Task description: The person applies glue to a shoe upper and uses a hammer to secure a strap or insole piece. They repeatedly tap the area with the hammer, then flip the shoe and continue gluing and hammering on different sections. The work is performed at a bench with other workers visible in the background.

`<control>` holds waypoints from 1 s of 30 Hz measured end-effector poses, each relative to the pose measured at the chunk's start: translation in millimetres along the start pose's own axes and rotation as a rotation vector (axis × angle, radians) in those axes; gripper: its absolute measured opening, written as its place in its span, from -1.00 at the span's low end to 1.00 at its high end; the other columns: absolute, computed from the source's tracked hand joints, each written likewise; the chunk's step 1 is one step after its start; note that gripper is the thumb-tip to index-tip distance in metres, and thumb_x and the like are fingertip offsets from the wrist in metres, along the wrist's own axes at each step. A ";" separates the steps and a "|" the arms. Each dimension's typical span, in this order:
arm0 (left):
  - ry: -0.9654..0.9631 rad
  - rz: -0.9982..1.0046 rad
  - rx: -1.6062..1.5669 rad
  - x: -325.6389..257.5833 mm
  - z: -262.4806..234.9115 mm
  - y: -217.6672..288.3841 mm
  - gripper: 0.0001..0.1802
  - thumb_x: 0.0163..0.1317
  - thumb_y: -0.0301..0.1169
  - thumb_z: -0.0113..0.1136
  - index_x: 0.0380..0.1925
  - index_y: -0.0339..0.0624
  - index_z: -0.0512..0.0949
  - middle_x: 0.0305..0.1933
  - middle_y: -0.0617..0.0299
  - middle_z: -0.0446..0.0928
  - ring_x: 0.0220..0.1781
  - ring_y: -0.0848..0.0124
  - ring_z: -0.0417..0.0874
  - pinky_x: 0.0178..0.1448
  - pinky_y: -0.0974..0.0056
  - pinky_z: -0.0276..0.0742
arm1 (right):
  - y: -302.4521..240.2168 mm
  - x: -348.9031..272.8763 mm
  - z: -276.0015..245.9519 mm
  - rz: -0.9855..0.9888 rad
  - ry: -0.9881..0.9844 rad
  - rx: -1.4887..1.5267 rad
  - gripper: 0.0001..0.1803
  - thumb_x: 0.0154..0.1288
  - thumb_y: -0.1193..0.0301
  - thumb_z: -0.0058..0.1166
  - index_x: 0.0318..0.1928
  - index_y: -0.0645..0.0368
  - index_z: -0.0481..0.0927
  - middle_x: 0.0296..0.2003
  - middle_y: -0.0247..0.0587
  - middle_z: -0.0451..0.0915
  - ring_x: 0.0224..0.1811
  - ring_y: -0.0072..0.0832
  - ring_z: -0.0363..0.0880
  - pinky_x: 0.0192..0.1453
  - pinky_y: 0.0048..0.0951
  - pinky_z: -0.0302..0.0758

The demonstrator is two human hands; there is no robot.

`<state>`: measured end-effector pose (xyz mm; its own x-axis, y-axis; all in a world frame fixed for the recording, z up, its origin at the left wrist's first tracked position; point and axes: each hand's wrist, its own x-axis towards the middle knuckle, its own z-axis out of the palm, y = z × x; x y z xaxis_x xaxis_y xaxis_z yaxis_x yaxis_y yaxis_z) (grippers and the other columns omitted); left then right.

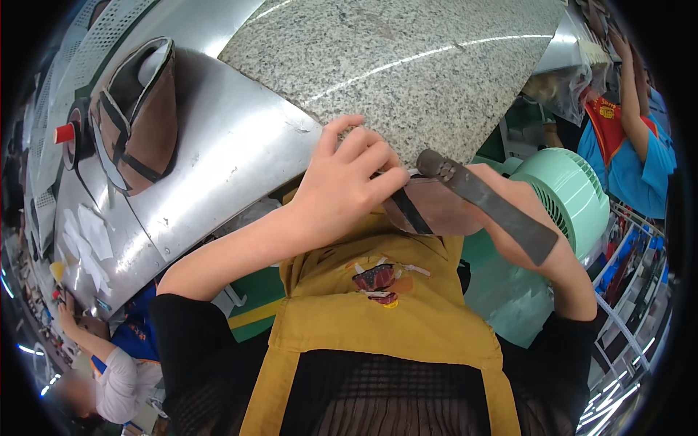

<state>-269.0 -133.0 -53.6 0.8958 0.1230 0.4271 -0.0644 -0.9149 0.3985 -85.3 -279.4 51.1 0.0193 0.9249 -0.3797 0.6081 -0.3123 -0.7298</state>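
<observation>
A brown leather shoe upper with a black strip across it rests above my yellow apron, against the granite slab's near edge. My left hand is closed at its left edge, thumb bent over the edge and fingers curled; the fingertips are partly hidden. On the right, my right hand is closed round a cobbler's hammer. Its long dark head lies above the hand, the narrow end over the upper and the flared end near my wrist. The handle is hidden beneath.
A matching brown upper stands on the metal table, beside a dark roll with a red cap. White scraps lie nearer. The granite slab is ahead, a green fan at right. Other people work at both sides.
</observation>
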 end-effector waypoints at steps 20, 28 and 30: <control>0.085 -0.084 -0.031 -8.3 2.0 3.8 -0.73 -0.16 -0.48 0.35 -0.38 0.00 0.57 -0.33 0.42 0.47 -0.15 0.37 0.47 0.28 0.00 0.29 | -1.2 -3.0 14.0 -0.094 0.058 -0.070 -0.59 0.18 0.52 0.01 0.08 0.18 0.37 -0.31 0.05 0.54 -0.26 0.03 0.57 -0.25 -0.24 0.49; 0.103 -0.128 -0.032 -4.6 2.3 8.4 -0.78 -0.09 -0.48 0.36 -0.40 -0.02 0.55 -0.38 0.39 0.46 -0.14 0.34 0.48 0.28 0.04 0.28 | 1.1 1.8 21.8 -0.090 0.020 -0.068 -0.68 0.26 0.49 0.03 0.03 0.21 0.41 -0.32 -0.01 0.57 -0.30 -0.03 0.59 -0.24 -0.28 0.52; 0.066 -0.209 -0.066 -0.3 -1.2 13.7 -0.80 -0.06 -0.48 0.35 -0.41 -0.02 0.55 -0.40 0.38 0.44 -0.14 0.32 0.47 0.27 0.05 0.27 | 5.1 1.4 15.4 -0.053 0.042 0.136 -0.70 0.29 0.48 0.02 0.03 0.23 0.42 -0.34 -0.05 0.55 -0.33 -0.08 0.58 -0.23 -0.32 0.51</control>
<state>-270.7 -145.2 -47.3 0.8619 0.3341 0.3814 0.0887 -0.8400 0.5353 -94.4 -283.0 38.1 0.0247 0.9481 -0.3170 0.4959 -0.2869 -0.8196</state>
